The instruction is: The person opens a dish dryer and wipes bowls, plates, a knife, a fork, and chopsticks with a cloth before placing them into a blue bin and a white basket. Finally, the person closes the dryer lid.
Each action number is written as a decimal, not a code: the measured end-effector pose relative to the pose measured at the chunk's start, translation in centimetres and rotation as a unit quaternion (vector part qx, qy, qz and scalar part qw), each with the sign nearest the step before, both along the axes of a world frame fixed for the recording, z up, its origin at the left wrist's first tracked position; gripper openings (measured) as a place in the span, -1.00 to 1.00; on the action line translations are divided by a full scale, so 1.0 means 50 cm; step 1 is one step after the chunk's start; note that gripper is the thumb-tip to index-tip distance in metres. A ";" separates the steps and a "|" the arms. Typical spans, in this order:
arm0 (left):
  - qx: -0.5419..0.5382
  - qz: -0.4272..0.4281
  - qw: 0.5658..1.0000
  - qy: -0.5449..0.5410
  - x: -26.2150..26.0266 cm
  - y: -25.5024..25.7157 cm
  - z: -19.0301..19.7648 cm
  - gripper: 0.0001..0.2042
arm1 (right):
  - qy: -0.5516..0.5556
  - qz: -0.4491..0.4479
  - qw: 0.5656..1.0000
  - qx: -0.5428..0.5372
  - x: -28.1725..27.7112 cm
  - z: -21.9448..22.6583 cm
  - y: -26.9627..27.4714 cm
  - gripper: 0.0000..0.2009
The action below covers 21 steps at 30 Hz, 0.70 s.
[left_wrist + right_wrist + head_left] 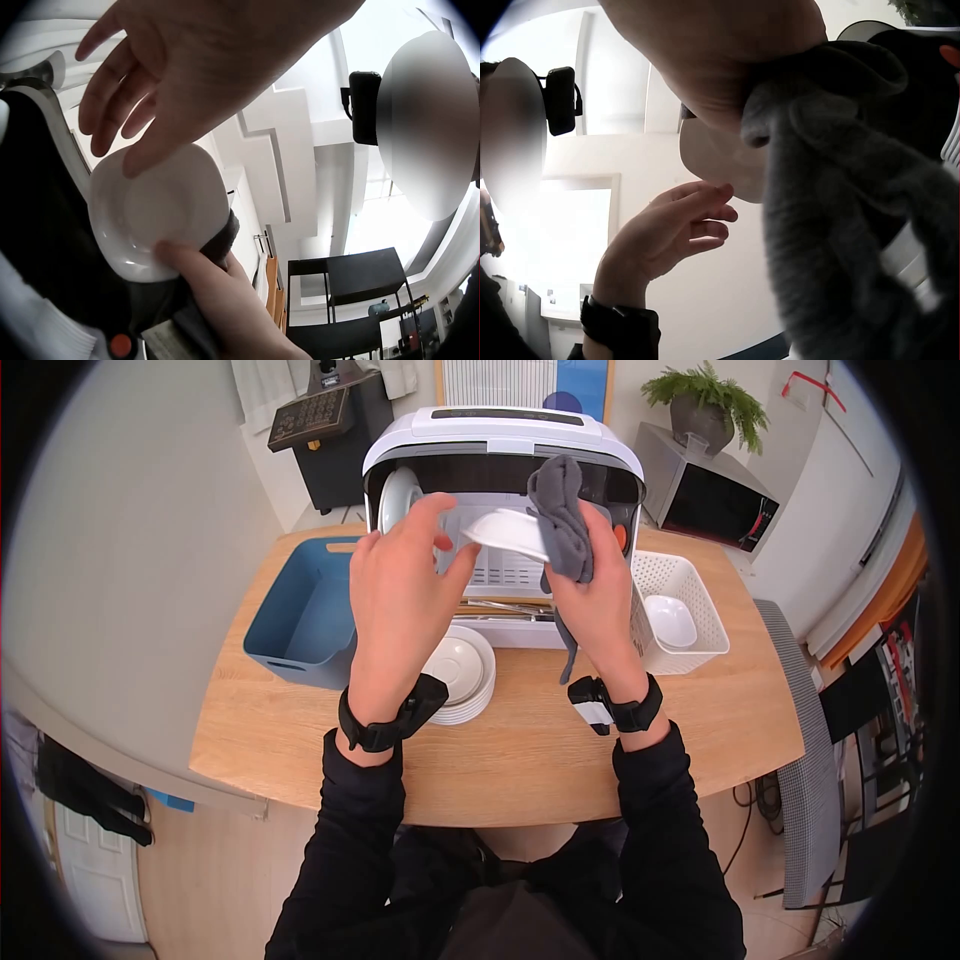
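Note:
My right hand grips a small white dish together with a dark grey cloth, raised before the open white dish cabinet. In the left wrist view the right thumb lies on the inner face of the squarish dish, and cloth is bunched behind its edge. My left hand hovers left of the dish, fingers relaxed and spread from the thumb; its thumb tip overlaps the dish rim in the left wrist view. Loose cloth hangs below the right hand in the right wrist view.
A stack of white plates stands on the wooden table below the left hand. To the left is a blue basket; to the right, a white basket holds a white bowl. Another plate leans inside the cabinet.

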<state>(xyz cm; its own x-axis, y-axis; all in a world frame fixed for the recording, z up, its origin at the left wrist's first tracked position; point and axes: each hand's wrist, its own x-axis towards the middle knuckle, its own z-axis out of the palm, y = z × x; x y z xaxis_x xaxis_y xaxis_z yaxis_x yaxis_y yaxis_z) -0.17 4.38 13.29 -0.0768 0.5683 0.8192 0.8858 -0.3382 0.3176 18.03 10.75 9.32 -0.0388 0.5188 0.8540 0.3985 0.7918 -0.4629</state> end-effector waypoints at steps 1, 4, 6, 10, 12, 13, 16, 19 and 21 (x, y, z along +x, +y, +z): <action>0.030 0.004 0.999 0.027 0.003 0.000 0.001 -0.79 | -0.021 -0.011 1.000 -0.002 0.001 0.004 -0.004 -0.44; 0.094 0.037 0.990 0.100 0.019 -0.001 -0.002 -0.79 | -0.065 -0.030 0.997 -0.001 -0.001 0.011 -0.012 -0.43; 0.102 0.085 0.981 0.142 0.026 0.002 -0.012 -0.81 | -0.067 -0.024 0.997 0.006 -0.006 0.010 -0.014 -0.41; 0.120 0.055 0.989 0.068 0.007 0.022 -0.022 -0.87 | 0.023 0.051 0.998 -0.016 -0.008 -0.002 0.001 -0.42; 0.064 0.019 0.998 -0.005 0.001 0.024 -0.019 -0.88 | 0.080 0.104 0.990 -0.055 -0.012 0.007 -0.010 -0.43; 0.067 0.005 0.998 -0.016 0.003 0.024 -0.018 -0.88 | 0.107 0.131 0.982 -0.083 -0.016 0.009 -0.012 -0.44; 0.063 -0.031 0.997 -0.039 0.010 0.020 -0.010 -0.85 | 0.166 0.186 0.956 -0.151 -0.025 0.009 -0.014 -0.47; 0.045 -0.039 0.998 -0.029 0.015 0.019 -0.013 -0.78 | 0.158 0.175 0.956 -0.172 -0.025 0.006 -0.016 -0.47; 0.049 -0.027 0.998 0.005 0.010 0.027 -0.023 -0.74 | 0.121 0.147 0.969 -0.158 -0.017 0.003 -0.007 -0.46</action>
